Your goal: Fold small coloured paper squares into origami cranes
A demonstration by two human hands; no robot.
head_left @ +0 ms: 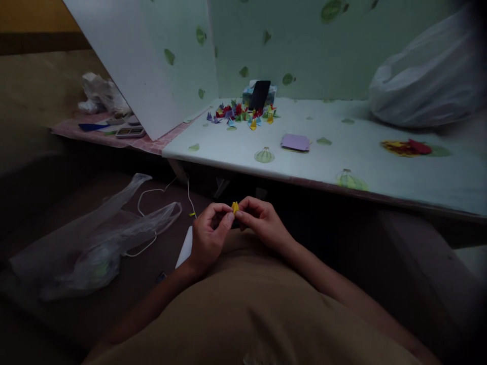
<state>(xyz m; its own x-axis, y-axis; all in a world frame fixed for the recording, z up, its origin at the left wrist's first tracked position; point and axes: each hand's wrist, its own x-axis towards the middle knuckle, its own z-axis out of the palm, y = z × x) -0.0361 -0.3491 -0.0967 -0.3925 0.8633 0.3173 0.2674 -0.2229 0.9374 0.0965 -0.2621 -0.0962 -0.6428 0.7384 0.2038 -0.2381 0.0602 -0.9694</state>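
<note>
A small folded yellow paper piece [235,208] is pinched between my two hands, above my lap and in front of the table edge. My left hand [211,230] grips its left side with thumb and forefinger. From the right, my right hand [262,220] pinches it the same way. Its exact shape is partly covered by my fingertips. On the table, a cluster of small folded paper cranes [239,112] in several colours lies around a dark phone [259,95]. Nearer to me is a stack of purple paper squares [296,142].
The phone leans on a tissue box [271,95]. Red and yellow paper pieces [407,147] lie at the right, before a large white plastic bag [426,76]. A white board [125,56] slants at the left. Clear plastic bags [95,253] and a white cable [146,195] lie below.
</note>
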